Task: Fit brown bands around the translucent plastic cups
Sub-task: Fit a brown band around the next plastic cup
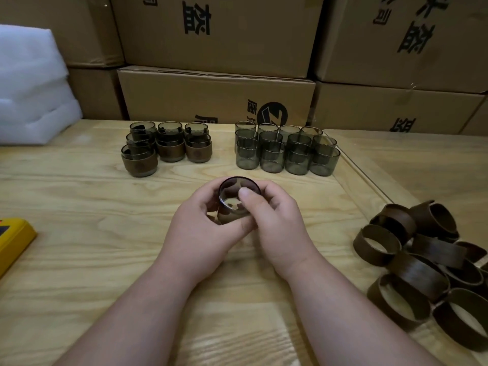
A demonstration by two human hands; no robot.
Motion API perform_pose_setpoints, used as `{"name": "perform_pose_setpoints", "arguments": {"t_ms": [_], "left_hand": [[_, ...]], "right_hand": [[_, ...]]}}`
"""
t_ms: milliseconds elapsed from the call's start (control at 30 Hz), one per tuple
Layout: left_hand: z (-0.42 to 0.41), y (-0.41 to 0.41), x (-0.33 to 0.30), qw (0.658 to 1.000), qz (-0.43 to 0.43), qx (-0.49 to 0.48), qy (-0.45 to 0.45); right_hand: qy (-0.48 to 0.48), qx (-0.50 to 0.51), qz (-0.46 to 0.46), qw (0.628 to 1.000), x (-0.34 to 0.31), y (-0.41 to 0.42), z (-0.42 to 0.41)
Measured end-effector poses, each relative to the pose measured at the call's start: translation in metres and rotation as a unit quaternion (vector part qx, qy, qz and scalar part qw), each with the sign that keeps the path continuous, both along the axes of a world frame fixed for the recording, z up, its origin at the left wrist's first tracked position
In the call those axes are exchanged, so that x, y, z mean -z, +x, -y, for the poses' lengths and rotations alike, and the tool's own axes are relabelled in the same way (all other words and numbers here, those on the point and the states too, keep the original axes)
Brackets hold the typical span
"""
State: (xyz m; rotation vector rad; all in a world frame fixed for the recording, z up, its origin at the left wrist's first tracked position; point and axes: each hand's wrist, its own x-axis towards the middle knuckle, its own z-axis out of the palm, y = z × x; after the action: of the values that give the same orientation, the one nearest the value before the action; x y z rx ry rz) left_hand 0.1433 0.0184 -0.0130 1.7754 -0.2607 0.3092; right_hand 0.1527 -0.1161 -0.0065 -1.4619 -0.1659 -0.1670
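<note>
Stacked cardboard cartons (pixel 216 33) with black print wall off the back; a light wood desk (pixel 79 260) fills the foreground. Far left: white foam sheets (pixel 31 83) piled at the desk's back edge, and a yellow object (pixel 13 241) cut off by the frame, can't tell what it is.

Back left of centre: finished cups (pixel 169 146), smoky translucent cups wearing brown bands, nested in short stacks, roughly six stacks showing. Exact count unclear, the rear ones are hidden.

Centre: left hand (pixel 200 228) curls around the side of one cup (pixel 239 199), thumb pressed on the lower wall. Right hand (pixel 274 215) grips the same cup from the other side, thumb hooked over the rim into the mouth. The cup is tipped with its mouth facing the camera, held just above the desk. A brown band seems to sit around its lower body, mostly hidden by fingers, so whether it is seated fully I can't tell.

Back right of centre: bare cups (pixel 286 154), no bands, stacked in about a dozen columns, touching each other. Nothing visible inside any cup except the nested ones.

Far right: loose brown bands (pixel 420 270) heaped on the desk, overlapping, some upright, some on edge.

Judgement: early to mid task, with more bare cups than finished ones and plenty of bands left.
</note>
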Motion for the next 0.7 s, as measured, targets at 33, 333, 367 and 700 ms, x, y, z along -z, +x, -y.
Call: {"name": "perform_pose_setpoints", "arguments": {"t_ms": [33,333,367,700], "left_hand": [[0.000,0.000,0.000,1.000,0.000,0.002,0.002],[0.001,-0.002,0.002,0.997,-0.041,0.027,0.062],[0.001,-0.002,0.003,0.995,-0.047,0.033,0.079],[0.001,-0.001,0.005,0.982,-0.086,0.058,0.157]], "right_hand": [[0.008,0.007,-0.004,1.000,0.000,-0.001,0.000],[-0.141,0.183,0.078,0.970,-0.002,-0.012,0.001],[-0.166,0.190,0.088,0.964,-0.003,-0.014,0.001],[-0.320,0.361,0.228,0.846,-0.046,-0.041,0.032]]}}
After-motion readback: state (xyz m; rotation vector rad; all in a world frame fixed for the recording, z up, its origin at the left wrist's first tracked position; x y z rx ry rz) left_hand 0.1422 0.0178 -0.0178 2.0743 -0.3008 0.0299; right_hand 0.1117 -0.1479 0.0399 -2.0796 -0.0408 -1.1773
